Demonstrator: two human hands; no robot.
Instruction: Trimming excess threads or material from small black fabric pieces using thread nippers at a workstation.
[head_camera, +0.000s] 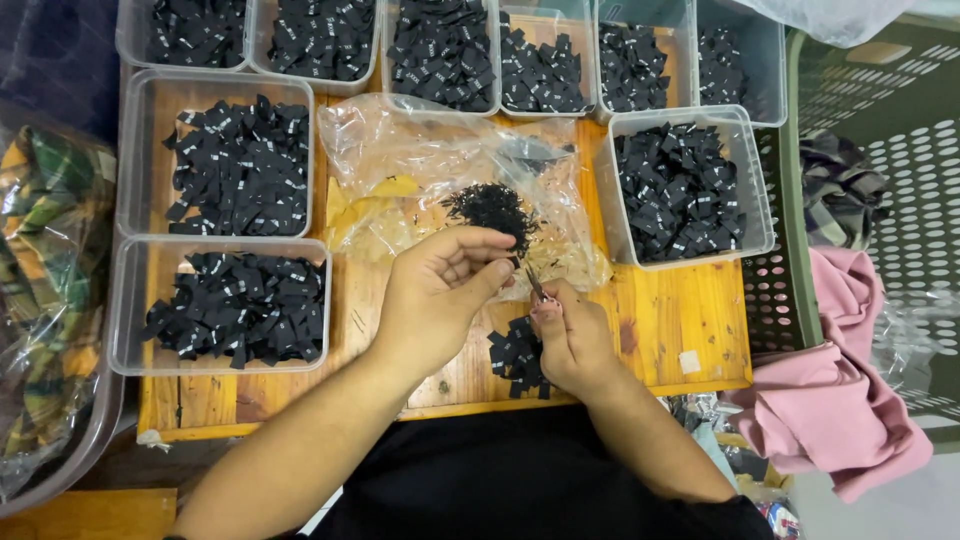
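Pinched a small black label (531, 283) between right hand (570, 340) grip and left hand (440, 290) fingertips at frame centre, long axis near-vertical, loose label pile (516, 355) on worktop (670, 320) just below, nearer right.

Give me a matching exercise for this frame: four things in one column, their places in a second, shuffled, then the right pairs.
Things:
1. pink cloth
2. clear plastic bag
3. small pile of black labels
4. green perforated basket

Places:
A. far right edge
B. under the right hand
C. draped at lower right, off the board
D. middle of the wooden board, beyond the left hand

Pairs: 1-C, 2-D, 3-B, 4-A
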